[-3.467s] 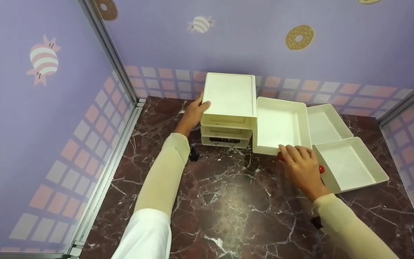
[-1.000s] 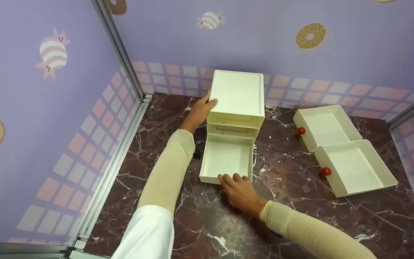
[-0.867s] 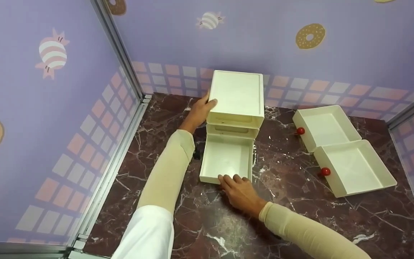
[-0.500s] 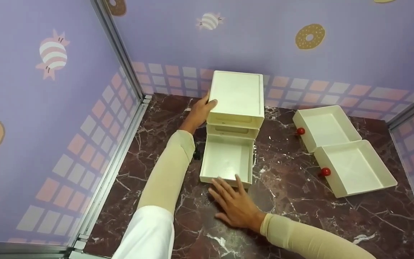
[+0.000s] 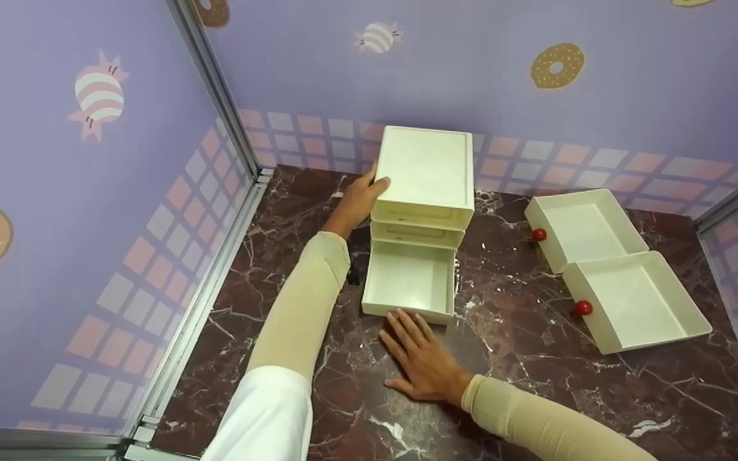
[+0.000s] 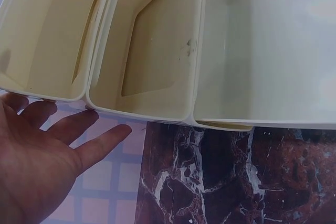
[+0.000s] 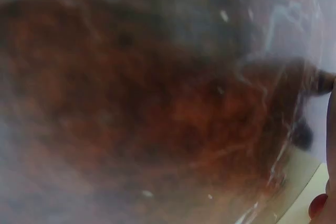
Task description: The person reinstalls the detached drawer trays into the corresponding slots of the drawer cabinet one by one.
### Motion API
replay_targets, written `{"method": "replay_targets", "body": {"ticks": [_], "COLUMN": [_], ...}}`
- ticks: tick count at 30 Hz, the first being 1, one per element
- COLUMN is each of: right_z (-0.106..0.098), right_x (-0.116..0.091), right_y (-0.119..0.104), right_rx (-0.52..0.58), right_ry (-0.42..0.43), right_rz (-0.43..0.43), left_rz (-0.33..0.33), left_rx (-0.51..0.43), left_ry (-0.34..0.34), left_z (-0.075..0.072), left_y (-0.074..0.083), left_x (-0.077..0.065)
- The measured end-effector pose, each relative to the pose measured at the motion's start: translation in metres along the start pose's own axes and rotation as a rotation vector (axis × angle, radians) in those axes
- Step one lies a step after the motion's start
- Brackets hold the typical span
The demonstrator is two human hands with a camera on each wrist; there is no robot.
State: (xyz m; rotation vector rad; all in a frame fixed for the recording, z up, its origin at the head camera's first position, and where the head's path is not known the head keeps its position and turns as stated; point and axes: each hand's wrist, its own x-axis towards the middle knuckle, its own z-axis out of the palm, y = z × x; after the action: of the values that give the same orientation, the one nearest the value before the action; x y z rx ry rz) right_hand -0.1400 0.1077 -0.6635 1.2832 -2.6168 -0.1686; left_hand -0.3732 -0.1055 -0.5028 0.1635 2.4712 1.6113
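Note:
A cream drawer cabinet stands near the back wall, its two upper slots without drawers. From the bottom slot a drawer sticks far out towards me, with nothing inside. My left hand lies on the cabinet's left side, thumb at the top edge. In the left wrist view its fingers extend loosely along the wall. My right hand is spread with straight fingers, tips against the drawer's front. In the right wrist view a red knob shows partly beside the hand; the rest is mostly blurred tabletop.
On the right lie two more cream drawers, a back one and a front one, touching each other. Each has a red knob pointing left. Patterned wall panels border the dark marbled tabletop at the back and both sides.
Earlier my right hand held a drawer to the cabinet's right; now that drawer sits in the bottom slot. The fingers have uncurled from its front edge, and it has slid slightly inward.

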Motion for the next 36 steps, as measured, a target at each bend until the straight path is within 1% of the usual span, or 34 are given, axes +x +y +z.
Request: {"method": "replay_targets", "body": {"ticks": [5, 8, 11, 13, 15, 20, 24, 32, 36], "right_z": [0.003, 0.004, 0.005, 0.005, 0.006, 0.006, 0.005, 0.005, 0.005], "right_x": [0.017, 0.027, 0.033, 0.034, 0.035, 0.034, 0.035, 0.035, 0.035], "right_y": [0.019, 0.03, 0.034, 0.035, 0.035, 0.037, 0.038, 0.04, 0.042], "right_rx": [0.029, 0.033, 0.057, 0.065, 0.064, 0.058, 0.052, 0.036, 0.04], "right_ry": [0.006, -0.016, -0.051, -0.065, -0.061, 0.001, 0.024, -0.03, -0.026], "right_rz": [0.034, 0.05, 0.037, 0.026, 0.024, 0.034, 0.057, 0.069, 0.075], "left_rz": [0.023, 0.03, 0.028, 0.029, 0.023, 0.009, 0.025, 0.025, 0.022], "left_rx": [0.018, 0.014, -0.002, -0.009, -0.016, -0.018, -0.013, -0.005, -0.013], "left_ry": [0.014, 0.014, 0.017, 0.021, 0.014, -0.009, 0.015, 0.027, 0.021], "left_z": [0.002, 0.002, 0.0, -0.001, -0.002, -0.002, -0.001, 0.001, 0.001], "left_y": [0.001, 0.001, 0.001, 0.002, 0.002, 0.002, 0.001, 0.0, -0.001], "left_x": [0.002, 0.002, 0.002, 0.002, 0.003, 0.003, 0.004, 0.003, 0.003]}}
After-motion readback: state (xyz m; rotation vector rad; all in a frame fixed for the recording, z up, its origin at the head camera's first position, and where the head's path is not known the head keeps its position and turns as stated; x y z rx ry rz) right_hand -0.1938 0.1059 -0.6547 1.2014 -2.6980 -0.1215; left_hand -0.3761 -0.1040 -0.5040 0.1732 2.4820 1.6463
